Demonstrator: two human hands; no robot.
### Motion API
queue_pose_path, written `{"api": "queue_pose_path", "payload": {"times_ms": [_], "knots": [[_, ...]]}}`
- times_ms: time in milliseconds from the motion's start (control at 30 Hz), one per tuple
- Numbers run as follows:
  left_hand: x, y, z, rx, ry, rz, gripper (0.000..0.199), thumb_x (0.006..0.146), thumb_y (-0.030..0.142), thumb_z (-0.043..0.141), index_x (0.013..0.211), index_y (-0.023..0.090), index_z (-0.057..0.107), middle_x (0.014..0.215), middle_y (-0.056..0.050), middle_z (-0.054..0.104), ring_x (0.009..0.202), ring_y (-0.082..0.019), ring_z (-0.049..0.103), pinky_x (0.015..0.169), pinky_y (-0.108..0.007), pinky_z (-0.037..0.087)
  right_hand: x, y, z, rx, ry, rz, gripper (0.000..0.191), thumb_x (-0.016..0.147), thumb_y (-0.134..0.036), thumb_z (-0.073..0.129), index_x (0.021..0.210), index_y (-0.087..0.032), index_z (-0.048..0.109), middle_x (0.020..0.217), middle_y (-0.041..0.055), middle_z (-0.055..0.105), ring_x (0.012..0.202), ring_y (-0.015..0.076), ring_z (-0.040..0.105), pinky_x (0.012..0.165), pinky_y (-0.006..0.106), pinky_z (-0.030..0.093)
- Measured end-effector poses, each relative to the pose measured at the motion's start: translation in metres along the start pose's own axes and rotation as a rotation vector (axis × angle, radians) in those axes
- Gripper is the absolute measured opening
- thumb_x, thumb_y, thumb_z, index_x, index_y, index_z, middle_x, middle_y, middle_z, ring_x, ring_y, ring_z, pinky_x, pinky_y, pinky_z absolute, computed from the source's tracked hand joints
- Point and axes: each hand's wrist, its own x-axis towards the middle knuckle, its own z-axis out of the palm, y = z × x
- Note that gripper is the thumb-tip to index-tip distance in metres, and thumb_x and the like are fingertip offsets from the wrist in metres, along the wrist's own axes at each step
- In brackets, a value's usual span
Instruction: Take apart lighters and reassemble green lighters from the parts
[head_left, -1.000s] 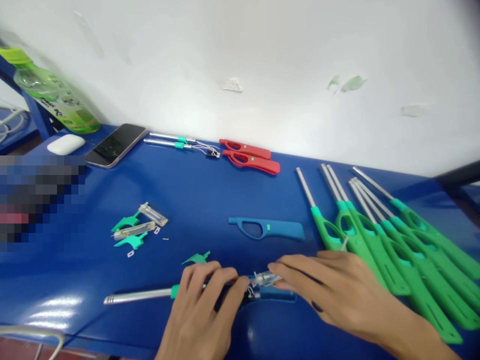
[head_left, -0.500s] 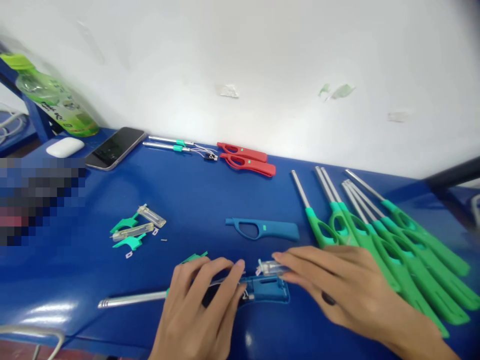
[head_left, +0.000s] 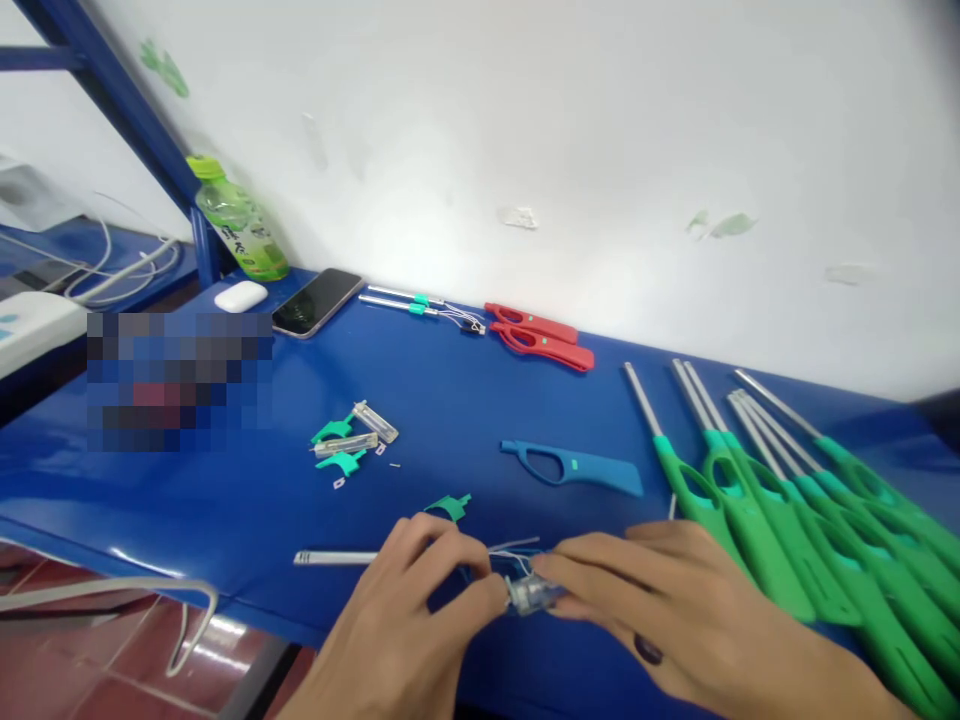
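My right hand [head_left: 637,600] pinches a clear plastic fuel tank [head_left: 531,594] low over the near side of the table. My left hand [head_left: 427,590] is closed over an opened blue gas lighter, its thumb tip against the valve end of the tank. The lighter's metal tube [head_left: 334,558] sticks out to the left of that hand. Thin white wires [head_left: 514,556] show between the hands; most of the blue casing is hidden by my fingers. Just beyond my left hand lies a green trigger piece [head_left: 451,507]. Farther off is the other blue casing half [head_left: 592,467].
Several green gas lighters [head_left: 772,520] lie at right. Two red casings [head_left: 551,348] and two tube assemblies [head_left: 401,305] rest near the wall. At left are spare tanks [head_left: 345,446], a phone [head_left: 319,302], a white case [head_left: 241,296] and a bottle [head_left: 244,225].
The view has shifted left, so things appear farther right. My right hand has brought the fuel tank nearer and down to the left hand, whose thumb now meets its valve end.
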Motion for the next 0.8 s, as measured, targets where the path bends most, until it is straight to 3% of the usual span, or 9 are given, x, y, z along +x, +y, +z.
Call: {"api": "queue_pose_path", "payload": {"times_ms": [100, 200, 300, 467, 600, 700, 800], "knots": [[-0.002, -0.011, -0.013, -0.005, 0.036, -0.041, 0.035, 0.102, 0.001, 0.050, 0.111, 0.027, 0.071, 0.105, -0.002, 0.071, 0.095, -0.018, 0.060, 0.078, -0.030, 0.056, 0.014, 0.000, 0.001, -0.013, -0.066, -0.017, 0.032, 0.119, -0.032, 0.039, 0.126, -0.027, 0.070, 0.103, -0.0047, 0.084, 0.071, 0.0116, 0.076, 0.061, 0.032, 0.048], [-0.002, -0.032, -0.026, 0.164, 0.151, -0.066, 0.020, 0.107, 0.014, 0.056, 0.103, 0.026, 0.072, 0.096, 0.000, 0.072, 0.089, -0.017, 0.061, 0.076, -0.029, 0.056, 0.036, 0.005, 0.011, -0.068, -0.111, 0.003, 0.032, 0.118, -0.034, 0.043, 0.120, -0.024, 0.074, 0.101, -0.0010, 0.083, 0.069, 0.0126, 0.074, 0.054, 0.032, 0.039], [-0.002, -0.052, -0.032, 0.434, 0.207, -0.081, 0.022, 0.109, 0.021, 0.056, 0.097, 0.022, 0.076, 0.089, -0.002, 0.074, 0.082, -0.021, 0.062, 0.073, -0.036, 0.055, 0.065, 0.015, 0.032, -0.140, -0.152, 0.041, 0.029, 0.116, -0.035, 0.051, 0.117, -0.023, 0.076, 0.103, 0.0016, 0.082, 0.062, 0.0127, 0.069, 0.050, 0.032, 0.028], [-0.003, -0.063, -0.027, 0.549, 0.185, -0.113, 0.027, 0.107, 0.014, 0.052, 0.100, 0.016, 0.078, 0.092, -0.007, 0.074, 0.081, -0.026, 0.062, 0.070, -0.042, 0.055, 0.099, 0.029, 0.053, -0.186, -0.198, 0.031, 0.034, 0.113, -0.043, 0.056, 0.121, -0.020, 0.079, 0.110, 0.0053, 0.082, 0.059, 0.0132, 0.067, 0.049, 0.032, 0.023], [-0.004, -0.052, -0.026, 0.568, 0.186, -0.140, 0.025, 0.107, 0.012, 0.051, 0.108, 0.013, 0.076, 0.095, -0.009, 0.071, 0.084, -0.027, 0.060, 0.070, -0.043, 0.054, 0.078, 0.024, 0.029, -0.193, -0.197, 0.059, 0.043, 0.117, -0.046, 0.042, 0.124, -0.024, 0.078, 0.111, 0.0037, 0.081, 0.062, 0.0153, 0.072, 0.047, 0.032, 0.029], [-0.009, -0.040, -0.023, 0.441, 0.168, -0.103, 0.023, 0.109, 0.017, 0.053, 0.121, 0.017, 0.073, 0.108, -0.008, 0.071, 0.094, -0.024, 0.061, 0.080, -0.041, 0.057, 0.039, 0.014, 0.008, -0.174, -0.242, 0.124, 0.044, 0.116, -0.054, 0.039, 0.124, -0.031, 0.076, 0.112, 0.0007, 0.081, 0.073, 0.0188, 0.079, 0.052, 0.033, 0.044], [-0.019, -0.033, -0.013, 0.346, 0.085, -0.031, 0.027, 0.109, 0.025, 0.056, 0.132, 0.024, 0.070, 0.120, -0.008, 0.071, 0.108, -0.025, 0.064, 0.085, -0.040, 0.059, 0.001, 0.003, 0.003, -0.197, -0.258, 0.201, 0.051, 0.113, -0.064, 0.037, 0.135, -0.033, 0.071, 0.119, 0.0024, 0.080, 0.075, 0.0218, 0.082, 0.056, 0.035, 0.055]]}}
